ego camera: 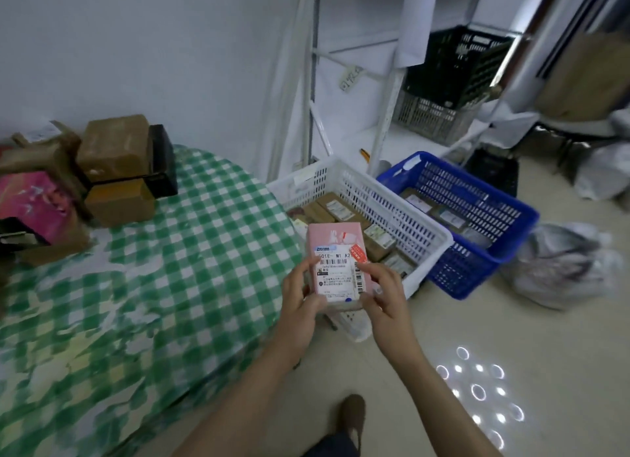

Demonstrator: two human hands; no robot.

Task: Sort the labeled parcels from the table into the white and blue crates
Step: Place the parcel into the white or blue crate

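a: why hold the pink parcel [335, 265] face up?
b: probably to read its label. left hand [300, 298] and right hand [383, 296] both grip its sides, above the floor beside the white crate [375, 190]; blue crate [494, 197] beyond.

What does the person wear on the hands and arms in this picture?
Nothing is worn. The left hand and right hand have no gloves. The left forearm and right forearm show no sleeve, watch or bracelet. Rings are too small to tell.
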